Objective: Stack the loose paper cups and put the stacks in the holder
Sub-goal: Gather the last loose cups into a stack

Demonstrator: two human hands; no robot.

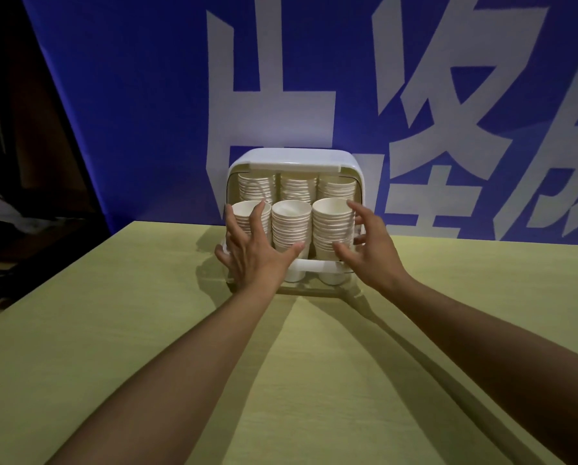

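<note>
A white plastic cup holder (296, 160) stands at the far edge of the table, its front open. Inside are several stacks of white paper cups: three in the front row, left (244, 209), middle (289, 226) and right (331, 223), and three more behind them (297, 186). My left hand (252, 250) lies spread over the front left stack and the holder's lower rail, fingers apart. My right hand (368, 245) is cupped with fingers apart beside the front right stack, its fingertips touching the cups. Neither hand has closed on anything.
The yellow-green table (280, 380) stretches from me to the holder. A blue banner with large white characters (348, 95) hangs right behind the holder. Dark clutter lies off the table's left edge (29, 213).
</note>
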